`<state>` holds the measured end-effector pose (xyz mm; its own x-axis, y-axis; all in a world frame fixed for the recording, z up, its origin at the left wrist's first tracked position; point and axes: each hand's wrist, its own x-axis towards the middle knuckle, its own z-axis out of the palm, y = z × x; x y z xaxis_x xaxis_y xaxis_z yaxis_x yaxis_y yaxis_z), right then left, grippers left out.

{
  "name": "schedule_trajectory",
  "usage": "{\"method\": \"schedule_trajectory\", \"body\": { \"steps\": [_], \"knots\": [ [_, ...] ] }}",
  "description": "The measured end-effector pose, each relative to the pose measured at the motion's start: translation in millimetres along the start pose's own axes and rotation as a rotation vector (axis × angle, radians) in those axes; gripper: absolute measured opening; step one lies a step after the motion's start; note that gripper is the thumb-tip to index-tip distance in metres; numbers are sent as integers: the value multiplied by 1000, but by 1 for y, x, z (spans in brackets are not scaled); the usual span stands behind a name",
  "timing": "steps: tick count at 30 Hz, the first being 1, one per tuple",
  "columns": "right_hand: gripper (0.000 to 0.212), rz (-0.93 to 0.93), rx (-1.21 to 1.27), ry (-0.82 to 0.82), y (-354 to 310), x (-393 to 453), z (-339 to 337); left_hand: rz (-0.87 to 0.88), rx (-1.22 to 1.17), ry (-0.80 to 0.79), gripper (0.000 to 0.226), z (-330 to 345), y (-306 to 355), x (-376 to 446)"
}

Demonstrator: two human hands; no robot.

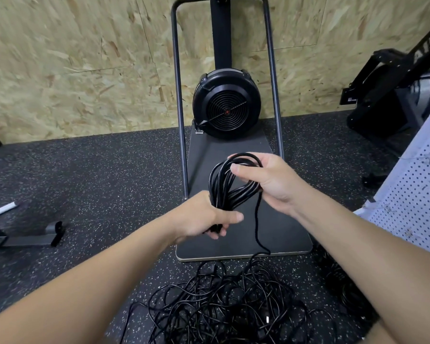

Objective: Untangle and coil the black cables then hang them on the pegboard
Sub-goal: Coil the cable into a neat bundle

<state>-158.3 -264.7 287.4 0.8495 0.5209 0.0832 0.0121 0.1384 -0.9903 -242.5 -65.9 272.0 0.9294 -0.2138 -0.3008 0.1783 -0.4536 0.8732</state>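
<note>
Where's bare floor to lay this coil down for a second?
Free: the speckled floor left of the fan stand's base, up to the wall, and the base's own front part under the coil. Crowded: the cable tangle nearest you, and the right side by the pegboard.

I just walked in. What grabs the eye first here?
Two bare hands at centre, the left hand and right hand, grip a half-wound coil of black cable. Below it, a tangled cable pile sprawls on the speckled floor, and a round black fan housing stands against the chipboard wall.
</note>
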Motion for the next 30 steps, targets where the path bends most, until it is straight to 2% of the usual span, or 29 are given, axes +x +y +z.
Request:
{"method": "schedule_trajectory", "body": {
  "steps": [3, 6, 7, 9, 12, 16, 19, 21, 24, 27, 30],
  "knots": [
    [25, -1, -409, -33, -10, -7, -13, -11, 66, 58, 27, -4, -13, 1],
    [44, 137, -864, -146, -11, -11, -30, -86, 100, 20, 27, -11, -30, 2],
    [45, 175, -911, -176, -13, -9, -36, -112, 113, 13, 27, -14, -33, 2],
    [41, 147, -811, -267, -24, -6, -43, -160, 166, 6, 25, -20, -40, 3],
    [30, -18, -623, -322, -39, -5, -33, -212, 356, -19, 30, -22, -43, 3],
    [28, -42, -530, -232, -18, 8, -16, -151, 911, -35, 44, 7, -30, -2],
    [32, 30, -548, -129, 8, 18, -21, 1, 1065, 4, 48, 24, -24, -9],
    [36, 135, -584, -62, 26, 19, -36, 104, 969, 79, 37, 18, -15, -14],
    [33, 253, -536, -57, 50, 19, -52, 176, 521, 177, 25, 2, -6, -16],
    [25, 305, -496, -71, 60, 14, -54, 144, 221, 227, 18, -6, -11, -10],
    [38, 344, -535, -145, 58, 6, -45, 63, 23, 315, 15, -16, -20, 3]
  ]
}}
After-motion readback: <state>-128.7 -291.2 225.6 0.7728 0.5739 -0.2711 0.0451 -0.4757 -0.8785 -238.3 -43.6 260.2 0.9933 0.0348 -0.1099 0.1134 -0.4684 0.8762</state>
